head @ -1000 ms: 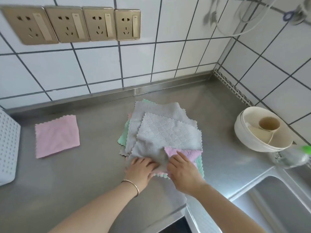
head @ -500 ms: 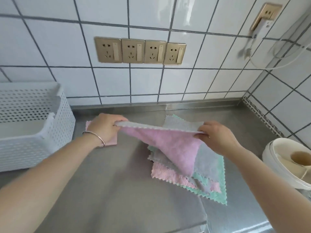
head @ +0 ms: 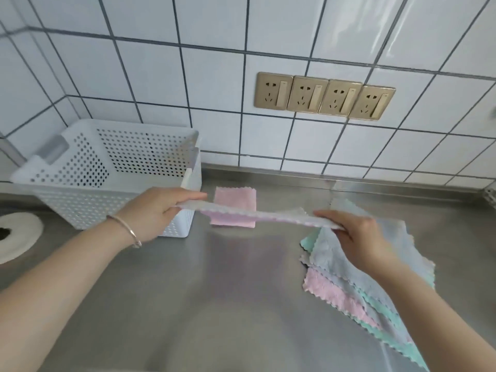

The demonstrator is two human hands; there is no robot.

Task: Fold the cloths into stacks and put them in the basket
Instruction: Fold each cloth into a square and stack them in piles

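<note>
Both forearms reach in from the near edge, over a stainless steel counter (head: 214, 304). Left hand (head: 155, 213), thin bangle (head: 126, 229) on the wrist, is pinched closed on one end of a cloth (head: 257, 214), thumb on top and fingers curled under. Right hand (head: 357, 237) grips the other end the same way, knuckles up. The cloth is stretched between them, nearly flat and edge-on, held above the counter; grey-white on top with pink showing beneath, scalloped edge.

Under and beyond the right hand lies a loose pile of cloths (head: 349, 277), unfolded and overlapping: grey on top, mint and pink edges sticking out, running off toward the near right corner.

Behind the stretched cloth a folded pink cloth (head: 236, 197) lies flat on the steel, just beside the basket. The white perforated plastic basket (head: 80, 194) stands upright at left, against the back; I cannot see its floor. A round white object (head: 18, 237) sits at the far left edge, partly cut off.

No readable writing anywhere.

Back wall is white tile with dark grout (head: 188, 76); a row of four gold-coloured socket plates (head: 324, 96) is mounted above the counter.
</note>
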